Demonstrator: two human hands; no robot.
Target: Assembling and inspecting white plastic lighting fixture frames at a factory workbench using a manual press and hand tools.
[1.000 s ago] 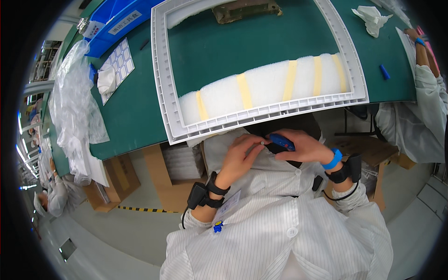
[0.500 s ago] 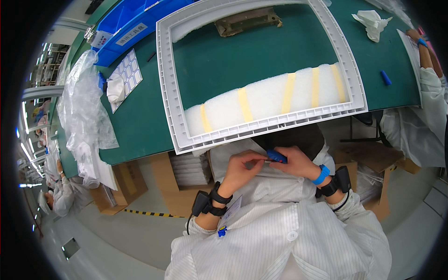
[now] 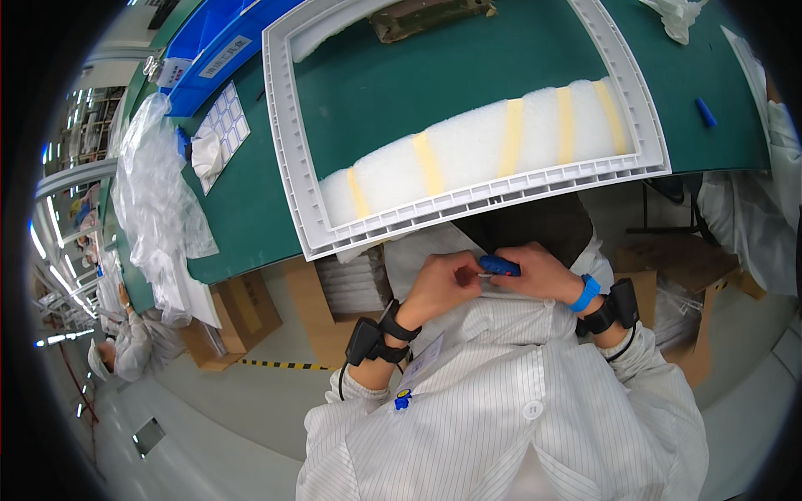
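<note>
Close to my lap, below the table's near edge, both hands meet around a small blue tool (image 3: 499, 265) with a red spot. My right hand (image 3: 539, 274) is wrapped round its body. A thin, pale piece shows at the tool's left end. Against that end, my left hand (image 3: 444, 288) is closed in a pinch; whatever lies between its fingertips is hidden. Just beyond my hands, a white plastic frame (image 3: 484, 202) rests on the green table, overhanging its near edge. White fluffy padding (image 3: 468, 142) with yellow strips lines the frame's near side.
Blue bins (image 3: 219, 63) stand at the far left of the green table (image 3: 393, 100). Clear plastic film (image 3: 159, 209) drapes over the left edge. A blue marker-like stick (image 3: 706, 112) lies right, near crumpled white paper (image 3: 678, 17). Cardboard boxes (image 3: 238, 313) sit below; co-workers are at both sides.
The view has shifted, so the frame and table appear higher. My left fingers have curled in more at the tool's end, while my right hand keeps its grip.
</note>
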